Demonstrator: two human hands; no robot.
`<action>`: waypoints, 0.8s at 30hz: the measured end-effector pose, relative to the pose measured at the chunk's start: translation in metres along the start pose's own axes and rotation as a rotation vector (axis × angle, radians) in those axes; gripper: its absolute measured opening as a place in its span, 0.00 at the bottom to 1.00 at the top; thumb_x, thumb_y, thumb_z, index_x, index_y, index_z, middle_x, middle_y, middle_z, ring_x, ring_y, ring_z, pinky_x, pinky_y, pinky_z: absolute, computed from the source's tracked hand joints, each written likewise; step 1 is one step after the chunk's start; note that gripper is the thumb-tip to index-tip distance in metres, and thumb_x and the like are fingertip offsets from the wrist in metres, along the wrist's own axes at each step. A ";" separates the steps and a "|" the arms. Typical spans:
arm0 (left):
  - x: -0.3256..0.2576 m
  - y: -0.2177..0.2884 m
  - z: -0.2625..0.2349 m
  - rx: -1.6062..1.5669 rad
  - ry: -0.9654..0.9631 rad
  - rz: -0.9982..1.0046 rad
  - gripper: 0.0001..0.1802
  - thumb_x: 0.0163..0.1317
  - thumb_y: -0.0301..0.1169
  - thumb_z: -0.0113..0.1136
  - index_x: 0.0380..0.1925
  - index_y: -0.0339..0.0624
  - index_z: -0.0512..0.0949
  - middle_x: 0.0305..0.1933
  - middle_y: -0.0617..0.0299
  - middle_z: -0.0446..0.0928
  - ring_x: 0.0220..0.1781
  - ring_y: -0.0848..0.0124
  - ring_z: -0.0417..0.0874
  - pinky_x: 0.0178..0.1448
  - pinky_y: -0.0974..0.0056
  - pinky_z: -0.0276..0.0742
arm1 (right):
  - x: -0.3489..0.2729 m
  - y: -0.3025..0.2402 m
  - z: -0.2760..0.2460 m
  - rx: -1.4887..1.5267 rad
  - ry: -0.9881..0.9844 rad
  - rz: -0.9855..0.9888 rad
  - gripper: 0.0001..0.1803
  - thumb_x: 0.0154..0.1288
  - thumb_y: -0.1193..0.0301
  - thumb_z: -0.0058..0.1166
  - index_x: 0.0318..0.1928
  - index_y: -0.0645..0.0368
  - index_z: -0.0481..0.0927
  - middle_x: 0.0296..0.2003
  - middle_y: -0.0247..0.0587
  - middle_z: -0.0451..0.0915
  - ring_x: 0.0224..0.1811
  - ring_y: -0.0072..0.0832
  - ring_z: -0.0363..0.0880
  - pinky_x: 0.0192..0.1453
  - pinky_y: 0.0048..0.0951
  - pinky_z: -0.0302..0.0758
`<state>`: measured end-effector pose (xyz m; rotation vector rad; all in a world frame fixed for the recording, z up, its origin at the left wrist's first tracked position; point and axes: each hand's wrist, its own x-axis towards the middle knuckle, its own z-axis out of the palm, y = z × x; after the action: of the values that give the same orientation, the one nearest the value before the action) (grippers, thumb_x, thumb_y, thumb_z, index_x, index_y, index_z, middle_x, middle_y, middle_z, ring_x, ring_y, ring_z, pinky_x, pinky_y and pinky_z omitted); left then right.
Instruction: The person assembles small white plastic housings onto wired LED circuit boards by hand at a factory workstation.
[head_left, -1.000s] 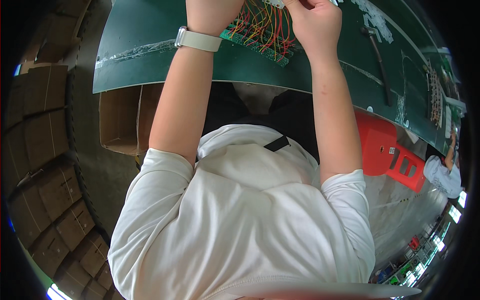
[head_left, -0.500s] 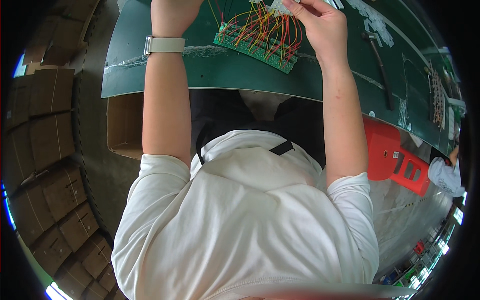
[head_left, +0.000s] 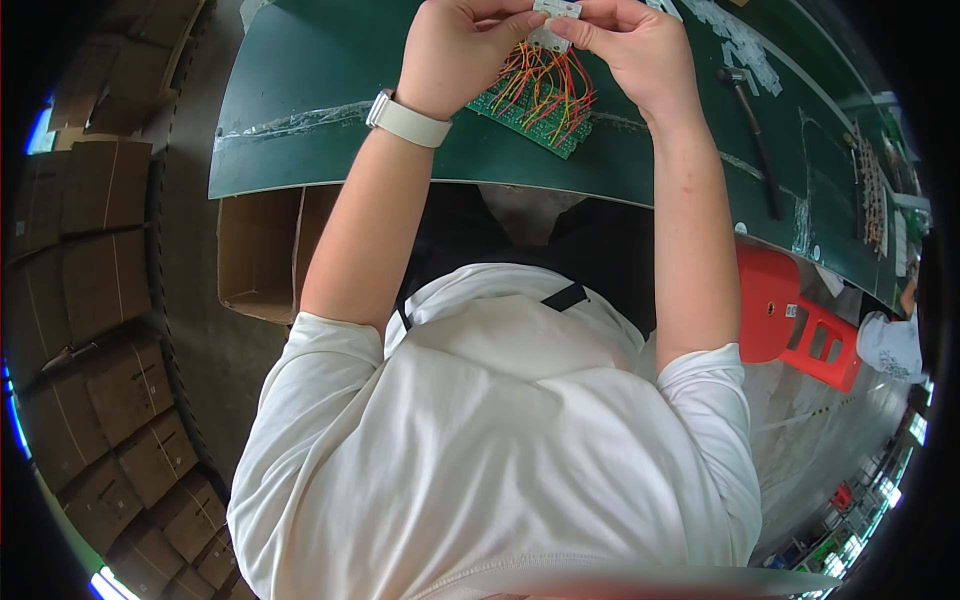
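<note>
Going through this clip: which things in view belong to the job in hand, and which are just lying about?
Seemingly part of the job:
- small white piece, held in the fingers of the left hand and right hand
- red and yellow wires below it
- green circuit board

Apparently just lying about:
- hammer-like tool
- scattered pale pieces
- red chair
- stacked cartons

Soft, even light; windows point(head_left: 889, 493) glare lower right; dark, bowed edges.
</note>
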<state>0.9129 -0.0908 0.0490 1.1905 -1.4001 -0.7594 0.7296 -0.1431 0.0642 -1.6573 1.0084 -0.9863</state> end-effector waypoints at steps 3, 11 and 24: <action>-0.004 -0.002 0.010 0.004 0.052 -0.049 0.08 0.67 0.22 0.67 0.40 0.24 0.85 0.31 0.60 0.87 0.33 0.78 0.83 0.38 0.71 0.79 | -0.002 0.007 0.003 0.074 0.008 0.053 0.09 0.63 0.74 0.72 0.39 0.67 0.89 0.32 0.37 0.89 0.31 0.18 0.83 0.37 0.22 0.78; -0.008 0.000 0.024 0.060 0.279 -0.018 0.07 0.64 0.24 0.70 0.34 0.27 0.87 0.26 0.56 0.87 0.29 0.76 0.84 0.33 0.68 0.78 | -0.015 0.014 0.016 -0.008 0.212 -0.177 0.09 0.66 0.74 0.69 0.41 0.70 0.88 0.33 0.40 0.89 0.33 0.21 0.85 0.38 0.26 0.80; -0.023 0.015 0.051 0.382 0.532 0.218 0.04 0.59 0.23 0.69 0.30 0.32 0.85 0.24 0.46 0.82 0.24 0.63 0.86 0.32 0.64 0.79 | -0.031 0.009 0.035 -0.548 0.674 -0.699 0.05 0.56 0.79 0.69 0.34 0.66 0.87 0.26 0.49 0.83 0.28 0.44 0.84 0.33 0.37 0.79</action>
<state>0.8577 -0.0738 0.0450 1.3744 -1.2180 -0.0038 0.7496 -0.1060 0.0425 -2.2689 1.2214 -1.9543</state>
